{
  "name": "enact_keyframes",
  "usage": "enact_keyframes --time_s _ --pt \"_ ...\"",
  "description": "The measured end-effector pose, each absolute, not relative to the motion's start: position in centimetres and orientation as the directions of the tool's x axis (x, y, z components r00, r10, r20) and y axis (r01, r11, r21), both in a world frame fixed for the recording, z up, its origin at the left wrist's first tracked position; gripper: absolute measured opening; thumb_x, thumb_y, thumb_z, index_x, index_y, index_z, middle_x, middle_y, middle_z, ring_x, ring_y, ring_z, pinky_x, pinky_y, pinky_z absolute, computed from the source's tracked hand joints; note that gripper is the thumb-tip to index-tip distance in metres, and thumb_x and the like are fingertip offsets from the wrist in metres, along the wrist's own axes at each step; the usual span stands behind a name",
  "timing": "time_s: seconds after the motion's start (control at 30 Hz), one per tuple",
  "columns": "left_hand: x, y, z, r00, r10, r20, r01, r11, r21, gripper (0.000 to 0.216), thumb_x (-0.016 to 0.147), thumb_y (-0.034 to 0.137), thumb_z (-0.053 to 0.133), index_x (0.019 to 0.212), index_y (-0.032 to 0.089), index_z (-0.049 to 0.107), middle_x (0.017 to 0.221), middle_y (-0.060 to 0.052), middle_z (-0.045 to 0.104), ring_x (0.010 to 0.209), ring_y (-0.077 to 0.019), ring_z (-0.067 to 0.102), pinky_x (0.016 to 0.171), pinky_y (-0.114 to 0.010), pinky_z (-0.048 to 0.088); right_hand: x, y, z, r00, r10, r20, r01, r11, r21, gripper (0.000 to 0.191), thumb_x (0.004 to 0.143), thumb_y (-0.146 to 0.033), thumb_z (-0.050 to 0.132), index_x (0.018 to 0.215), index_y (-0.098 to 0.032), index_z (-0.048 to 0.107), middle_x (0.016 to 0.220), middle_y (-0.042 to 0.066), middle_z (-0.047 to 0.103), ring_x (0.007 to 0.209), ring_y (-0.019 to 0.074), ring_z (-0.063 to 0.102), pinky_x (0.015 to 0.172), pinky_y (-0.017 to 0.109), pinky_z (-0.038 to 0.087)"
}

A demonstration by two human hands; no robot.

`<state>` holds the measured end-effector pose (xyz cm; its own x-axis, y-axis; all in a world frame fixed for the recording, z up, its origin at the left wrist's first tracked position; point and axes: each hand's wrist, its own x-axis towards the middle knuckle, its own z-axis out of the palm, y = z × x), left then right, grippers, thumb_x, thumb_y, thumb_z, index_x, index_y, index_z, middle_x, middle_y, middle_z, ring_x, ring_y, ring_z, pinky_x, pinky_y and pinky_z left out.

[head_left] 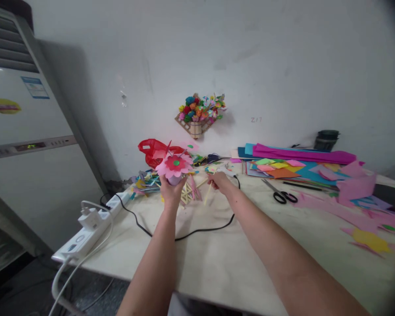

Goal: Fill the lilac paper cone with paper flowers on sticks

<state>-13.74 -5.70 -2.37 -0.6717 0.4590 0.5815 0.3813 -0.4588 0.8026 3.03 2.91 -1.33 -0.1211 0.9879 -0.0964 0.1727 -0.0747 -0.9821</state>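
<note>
My left hand (pixel 172 188) is closed around a small pale lilac pot (pixel 174 179). Out of the pot rises a pink paper flower (pixel 175 164) with a red inner ring and a green centre; other pink petals stand behind it. My right hand (pixel 219 181) pinches a thin pale yellow stick (pixel 206 196) that points down toward the tabletop. Between the two hands lies a loose heap of pale yellow strips (pixel 185 195) with some pink pieces. Part of the pot is hidden by my fingers.
Scissors (pixel 279 193), a black pencil (pixel 302 186) and stacked coloured sheets (pixel 303 152) lie at right. A black cable (pixel 197 231) crosses the table (pixel 217 272). At left are a power strip (pixel 80 239) and a red plastic bag (pixel 149 151). A flower decoration (pixel 196 128) hangs on the wall.
</note>
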Motion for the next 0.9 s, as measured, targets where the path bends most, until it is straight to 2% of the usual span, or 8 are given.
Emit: enact_keyframes --time_s 0.13,0.3,0.47,0.57,0.73,0.9 --pt "-14.0 -5.6 -2.7 -0.671 0.466 0.577 0.372 -0.462 0.805 0.058 0.049 0.033 0.084 0.098 0.023 0.054 0.085 0.0 0.06 0.077 -0.0178 0.056 0.068 -0.026 0.041 3.8 2.2 -0.6 -0.138 0.988 -0.076 -0.048 -0.083 -0.995 0.02 0.081 -0.013 0.055 0.062 -0.016 0.05 0.047 -0.002 0.052 0.034 0.0054 0.037 0.036 0.019 0.031" --pt "-13.9 -5.9 -2.8 -0.63 0.532 0.566 0.396 -0.406 0.823 0.062 0.057 0.04 0.08 0.111 0.025 0.052 0.092 -0.003 0.062 0.088 -0.021 0.058 0.075 -0.028 0.043 4.4 1.6 -0.2 -0.169 0.986 -0.009 -0.233 -0.049 -0.971 0.022 0.092 -0.022 0.043 0.074 -0.016 0.053 0.059 -0.001 0.059 0.04 0.0059 0.043 0.043 0.019 0.039" --pt "-13.9 -6.2 -2.9 -0.565 0.574 0.593 0.516 -0.315 0.797 0.05 0.065 0.041 0.074 0.106 0.024 0.053 0.091 -0.004 0.062 0.091 -0.0238 0.059 0.077 -0.029 0.043 4.9 1.7 0.1 -0.154 0.986 0.064 -0.389 -0.001 -0.921 0.023 0.091 -0.025 0.05 0.07 -0.017 0.052 0.056 -0.001 0.059 0.039 0.0069 0.043 0.041 0.02 0.037" --pt "-13.7 -6.3 -2.8 -0.579 0.569 0.584 0.558 -0.245 0.792 0.045 0.065 0.044 0.073 0.1 0.023 0.054 0.088 -0.004 0.062 0.085 -0.0235 0.059 0.073 -0.03 0.042 5.5 1.9 0.5 -0.129 0.988 0.086 -0.41 0.026 -0.912 0.025 0.092 -0.026 0.048 0.069 -0.016 0.052 0.054 -0.001 0.06 0.037 0.0073 0.042 0.037 0.02 0.031" --pt "-13.5 -6.6 -2.5 -0.635 0.547 0.545 0.549 -0.176 0.817 0.049 0.058 0.048 0.075 0.095 0.024 0.054 0.08 -0.002 0.06 0.075 -0.0213 0.057 0.067 -0.029 0.04 6.9 2.0 1.9 -0.023 0.994 0.104 -0.415 0.085 -0.906 0.025 0.091 -0.022 0.046 0.069 -0.015 0.056 0.051 0.0 0.061 0.036 0.0053 0.041 0.036 0.016 0.029" --pt "-13.6 -6.0 -2.8 -0.609 0.571 0.55 0.488 -0.276 0.828 0.056 0.052 0.049 0.077 0.094 0.021 0.053 0.077 0.001 0.057 0.07 -0.0166 0.055 0.064 -0.027 0.042 7.7 1.5 3.3 0.02 0.99 0.142 -0.484 0.134 -0.865 0.022 0.089 -0.023 0.047 0.071 -0.015 0.057 0.046 -0.001 0.059 0.034 0.0057 0.04 0.034 0.016 0.028"
